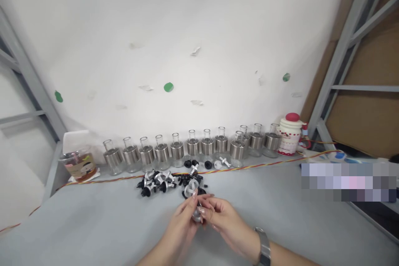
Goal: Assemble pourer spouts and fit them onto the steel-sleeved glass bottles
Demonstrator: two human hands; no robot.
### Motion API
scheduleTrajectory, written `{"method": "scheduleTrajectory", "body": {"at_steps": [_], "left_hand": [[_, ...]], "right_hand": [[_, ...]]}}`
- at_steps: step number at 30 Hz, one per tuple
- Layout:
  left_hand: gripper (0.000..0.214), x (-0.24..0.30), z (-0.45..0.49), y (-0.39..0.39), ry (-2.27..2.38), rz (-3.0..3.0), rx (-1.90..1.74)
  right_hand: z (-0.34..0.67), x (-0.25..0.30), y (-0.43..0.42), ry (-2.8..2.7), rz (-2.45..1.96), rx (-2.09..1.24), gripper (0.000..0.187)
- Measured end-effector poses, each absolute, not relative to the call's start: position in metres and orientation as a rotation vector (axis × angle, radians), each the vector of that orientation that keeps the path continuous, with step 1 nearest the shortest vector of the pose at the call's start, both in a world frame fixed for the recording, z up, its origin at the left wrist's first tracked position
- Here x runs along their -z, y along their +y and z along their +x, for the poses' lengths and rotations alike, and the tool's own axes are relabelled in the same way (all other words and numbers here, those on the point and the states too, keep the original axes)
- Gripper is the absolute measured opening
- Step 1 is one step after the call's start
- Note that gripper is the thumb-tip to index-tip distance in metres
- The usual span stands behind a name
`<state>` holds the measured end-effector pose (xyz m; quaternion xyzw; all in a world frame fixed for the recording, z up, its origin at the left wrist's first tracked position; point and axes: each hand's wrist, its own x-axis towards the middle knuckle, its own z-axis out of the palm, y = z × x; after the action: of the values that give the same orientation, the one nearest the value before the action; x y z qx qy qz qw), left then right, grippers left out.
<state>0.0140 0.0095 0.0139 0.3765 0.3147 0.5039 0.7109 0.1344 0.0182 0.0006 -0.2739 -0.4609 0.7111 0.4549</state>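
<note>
My left hand [184, 218] and my right hand [225, 217] meet low in the middle of the view, just above the table. Between their closed fingertips is a small silver round piece [196, 216], mostly covered by the fingers, so its full shape is hidden. Right beyond the hands lies a heap of small black parts [186, 179] with a pale round disc part [191, 188] on the near side. To the left of it is a pile of silver-and-black stopper-like pieces [160, 179]. A watch or metal band [264, 246] circles my right wrist.
A row of glass bottles with steel collars [161, 152] lines the wall. A drink cup [81, 166] stands at left, a white jar with red knob [289, 135] at right. A twisted red-yellow wire [218, 171] crosses the grey table [93, 224].
</note>
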Motion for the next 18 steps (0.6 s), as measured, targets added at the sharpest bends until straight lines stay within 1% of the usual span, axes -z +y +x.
{"method": "scheduleTrajectory", "body": {"at_steps": [15, 18], "left_hand": [[0.032, -0.0183, 0.0162, 0.007, 0.717, 0.809, -1.114], [0.03, -0.0173, 0.0141, 0.007, 0.668, 0.836, -1.112]], "right_hand": [[0.135, -0.0023, 0.0182, -1.172, -0.649, -1.728, 0.037], [0.136, -0.0029, 0.0174, -1.187, -0.623, -1.725, 0.034]]}}
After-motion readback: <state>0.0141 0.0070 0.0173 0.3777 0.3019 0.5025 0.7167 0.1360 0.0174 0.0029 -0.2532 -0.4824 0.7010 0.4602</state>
